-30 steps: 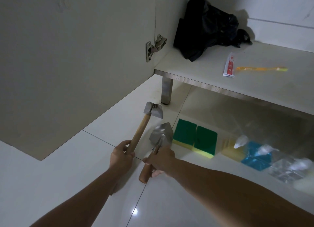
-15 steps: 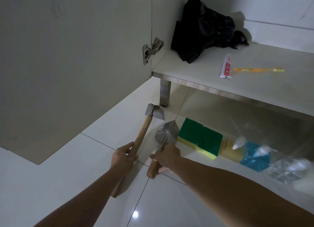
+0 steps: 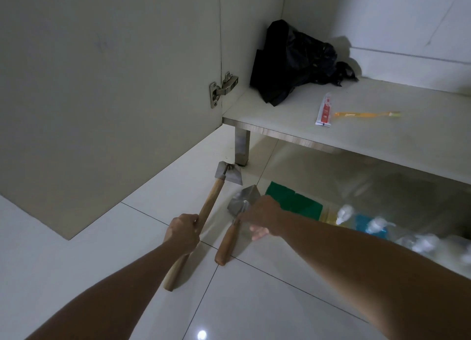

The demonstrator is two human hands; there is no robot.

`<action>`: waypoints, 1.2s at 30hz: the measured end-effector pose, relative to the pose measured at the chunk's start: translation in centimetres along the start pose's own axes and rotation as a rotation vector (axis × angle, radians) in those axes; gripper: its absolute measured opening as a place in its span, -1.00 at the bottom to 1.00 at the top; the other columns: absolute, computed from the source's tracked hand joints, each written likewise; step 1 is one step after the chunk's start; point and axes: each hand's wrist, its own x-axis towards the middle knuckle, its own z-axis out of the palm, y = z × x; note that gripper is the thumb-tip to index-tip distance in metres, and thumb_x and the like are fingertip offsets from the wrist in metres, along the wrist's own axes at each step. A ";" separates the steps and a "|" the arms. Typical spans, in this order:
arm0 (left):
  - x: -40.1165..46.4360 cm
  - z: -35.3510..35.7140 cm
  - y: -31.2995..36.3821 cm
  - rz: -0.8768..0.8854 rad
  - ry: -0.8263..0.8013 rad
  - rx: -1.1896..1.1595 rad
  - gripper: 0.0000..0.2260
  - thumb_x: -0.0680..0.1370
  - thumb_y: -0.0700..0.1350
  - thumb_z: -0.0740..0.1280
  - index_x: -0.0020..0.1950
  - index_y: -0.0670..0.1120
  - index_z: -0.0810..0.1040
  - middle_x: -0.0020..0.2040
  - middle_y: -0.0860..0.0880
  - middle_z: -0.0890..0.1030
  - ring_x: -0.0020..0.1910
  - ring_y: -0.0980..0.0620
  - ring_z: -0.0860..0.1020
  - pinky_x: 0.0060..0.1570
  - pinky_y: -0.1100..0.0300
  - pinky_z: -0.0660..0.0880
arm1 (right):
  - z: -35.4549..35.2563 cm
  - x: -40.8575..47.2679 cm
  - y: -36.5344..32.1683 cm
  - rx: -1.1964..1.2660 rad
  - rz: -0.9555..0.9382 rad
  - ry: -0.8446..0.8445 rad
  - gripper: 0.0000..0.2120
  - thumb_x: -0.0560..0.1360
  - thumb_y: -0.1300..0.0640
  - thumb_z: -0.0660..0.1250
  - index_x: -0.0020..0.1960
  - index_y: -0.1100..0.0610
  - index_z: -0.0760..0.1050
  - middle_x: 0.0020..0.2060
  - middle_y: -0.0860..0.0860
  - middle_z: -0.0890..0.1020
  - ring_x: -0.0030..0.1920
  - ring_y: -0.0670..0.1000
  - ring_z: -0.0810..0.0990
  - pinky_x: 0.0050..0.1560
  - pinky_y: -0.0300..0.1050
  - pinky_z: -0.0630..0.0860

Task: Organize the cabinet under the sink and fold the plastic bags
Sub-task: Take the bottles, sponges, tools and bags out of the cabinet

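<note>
Gripping long scraper [image 3: 206,207] in left hand [image 3: 183,231], right hand [image 3: 260,216] fingers loose over short scraper [image 3: 235,223]

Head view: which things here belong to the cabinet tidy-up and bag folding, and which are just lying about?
In play:
- black plastic bag on cabinet shelf
- long-handled scraper in left hand
- short trowel under right hand

Lying about:
- toothpaste tube
- orange toothbrush
- green sponges
</note>
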 end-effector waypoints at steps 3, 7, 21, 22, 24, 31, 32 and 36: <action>0.0 0.0 0.4 0.006 0.011 -0.012 -0.74 0.54 -0.30 0.23 0.14 -0.09 0.61 -0.08 -0.05 0.63 -0.13 0.00 0.58 -0.21 0.24 0.45 | -2.2 -0.9 -0.4 0.031 -0.018 -0.018 -0.88 0.55 0.27 0.34 -0.14 0.25 0.46 -0.29 0.10 0.54 -0.25 0.04 0.60 0.00 0.06 0.66; -0.3 0.1 0.8 -0.005 0.023 -0.024 -0.71 0.55 -0.30 0.22 0.21 -0.11 0.59 -0.02 -0.07 0.64 -0.08 -0.02 0.59 -0.09 0.18 0.54 | -3.7 -1.6 -0.2 -0.031 -0.075 0.024 -0.86 0.52 0.23 0.40 -0.13 0.20 0.45 -0.25 0.07 0.51 -0.27 0.02 0.54 -0.40 -0.12 0.60; -0.1 -6.9 9.2 0.247 -0.047 0.198 -0.46 0.54 0.03 0.37 0.47 -0.08 0.33 0.40 -0.04 0.44 0.35 -0.04 0.42 0.31 0.12 0.35 | -12.3 -4.2 -5.2 0.047 -0.211 0.184 -0.83 0.48 0.23 0.47 -0.09 0.28 0.50 -0.19 0.18 0.59 -0.14 0.14 0.67 -0.24 0.00 0.66; 0.3 -8.1 10.9 0.294 -0.047 0.185 -0.49 0.54 0.02 0.38 0.44 -0.09 0.36 0.38 -0.05 0.46 0.32 -0.04 0.44 0.30 0.12 0.36 | -13.4 -4.8 -5.9 0.039 -0.235 0.202 -0.83 0.49 0.22 0.46 -0.12 0.29 0.50 -0.26 0.17 0.59 -0.22 0.11 0.67 -0.29 -0.04 0.65; 1.1 -10.1 14.4 0.361 -0.016 0.127 -0.55 0.53 -0.01 0.40 0.38 -0.11 0.45 0.35 -0.07 0.49 0.27 -0.04 0.48 0.30 0.11 0.38 | -15.8 -5.2 -7.1 0.007 -0.252 0.277 -0.79 0.49 0.18 0.46 -0.10 0.32 0.51 -0.34 0.15 0.60 -0.34 0.06 0.62 -0.36 -0.09 0.63; 5.2 -11.3 28.0 0.472 0.103 0.039 -0.56 0.49 -0.02 0.44 0.33 -0.13 0.51 0.26 -0.09 0.55 0.26 -0.07 0.47 0.23 0.13 0.38 | -27.4 -1.7 -7.1 -0.089 -0.287 0.532 -0.85 0.54 0.27 0.34 0.08 0.30 0.50 -0.23 0.18 0.64 -0.29 0.06 0.66 -0.35 -0.09 0.64; 7.0 -8.9 31.8 0.480 0.127 0.040 -0.55 0.49 -0.01 0.44 0.34 -0.13 0.51 0.28 -0.09 0.53 0.27 -0.07 0.46 0.25 0.13 0.38 | -31.4 0.6 -5.7 -0.141 -0.277 0.575 -0.88 0.55 0.27 0.32 0.05 0.29 0.49 -0.23 0.18 0.64 -0.27 0.07 0.68 -0.30 -0.07 0.66; 10.3 -6.8 37.9 0.506 0.158 0.046 -0.53 0.51 -0.03 0.42 0.38 -0.14 0.46 0.34 -0.12 0.49 0.30 -0.10 0.46 0.27 0.03 0.44 | -38.7 3.7 -3.9 -0.324 -0.272 0.702 -0.86 0.44 0.32 0.30 -0.06 0.31 0.60 -0.23 0.21 0.69 -0.21 0.15 0.72 -0.15 0.06 0.68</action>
